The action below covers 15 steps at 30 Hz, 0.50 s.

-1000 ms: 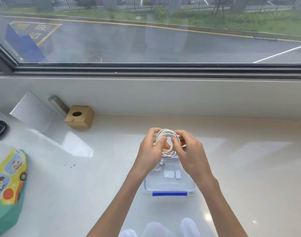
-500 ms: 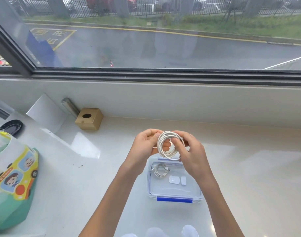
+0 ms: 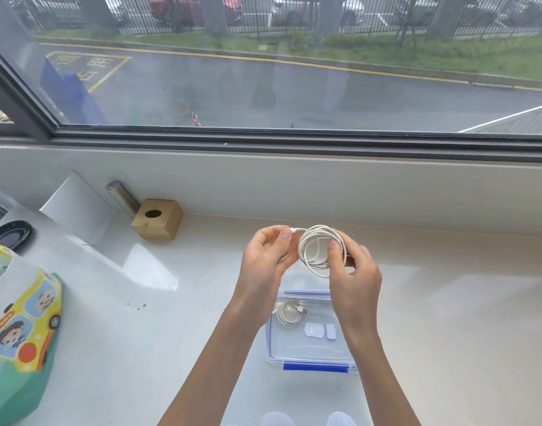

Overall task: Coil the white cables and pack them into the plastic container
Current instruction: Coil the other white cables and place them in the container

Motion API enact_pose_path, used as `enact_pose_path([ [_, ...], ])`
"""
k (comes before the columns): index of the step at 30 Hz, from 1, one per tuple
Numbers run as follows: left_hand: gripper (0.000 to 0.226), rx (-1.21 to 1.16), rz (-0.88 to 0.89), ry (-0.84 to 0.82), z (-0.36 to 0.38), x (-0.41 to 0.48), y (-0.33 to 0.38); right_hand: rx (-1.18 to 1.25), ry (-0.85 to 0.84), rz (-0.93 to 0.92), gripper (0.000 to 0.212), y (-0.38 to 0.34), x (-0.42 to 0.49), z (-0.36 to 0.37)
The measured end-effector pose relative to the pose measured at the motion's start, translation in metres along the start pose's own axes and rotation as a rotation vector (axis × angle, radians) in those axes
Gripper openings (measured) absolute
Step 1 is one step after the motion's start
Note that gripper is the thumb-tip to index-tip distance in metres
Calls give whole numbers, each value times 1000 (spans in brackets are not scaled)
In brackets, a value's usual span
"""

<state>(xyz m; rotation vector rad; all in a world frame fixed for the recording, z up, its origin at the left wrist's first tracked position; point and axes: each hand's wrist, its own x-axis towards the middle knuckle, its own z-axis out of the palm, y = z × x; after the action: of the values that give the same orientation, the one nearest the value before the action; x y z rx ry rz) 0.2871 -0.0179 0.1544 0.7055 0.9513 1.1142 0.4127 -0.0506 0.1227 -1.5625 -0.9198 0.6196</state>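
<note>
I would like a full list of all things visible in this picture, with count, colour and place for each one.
cable coil: 1, white, held above the container in both hands
plastic container: 1, clear with blue clips, on the counter near the person
small cable coil: 1, white, inside the container
flat pieces: 2, white, inside the container
wooden block: 1, tan with a round hole, by the wall
bag: 1, green with a yellow cartoon bus, far left
dish: 1, black, left edge
left hand: pinches the cable end
right hand: grip on the coil

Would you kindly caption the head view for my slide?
Both hands hold a coiled white cable above an open container already holding another coil.
</note>
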Motion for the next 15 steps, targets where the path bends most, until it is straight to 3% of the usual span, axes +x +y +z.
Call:
enact_pose_path([
  [4,45,4,-64,-42,-2,-4,-10,142,-26,100,22,-1,-4,10],
  [8,53,159,5,-77,-7,-4,-14,214,-118,153,20,1,-6,13],
  [12,62,502,25,35,-13,2,-13,198,-124,138,22,2,-7,14],
  [15,37,837,86,63,-16,3,-14,110,-135,79,25,2,-8,16],
])
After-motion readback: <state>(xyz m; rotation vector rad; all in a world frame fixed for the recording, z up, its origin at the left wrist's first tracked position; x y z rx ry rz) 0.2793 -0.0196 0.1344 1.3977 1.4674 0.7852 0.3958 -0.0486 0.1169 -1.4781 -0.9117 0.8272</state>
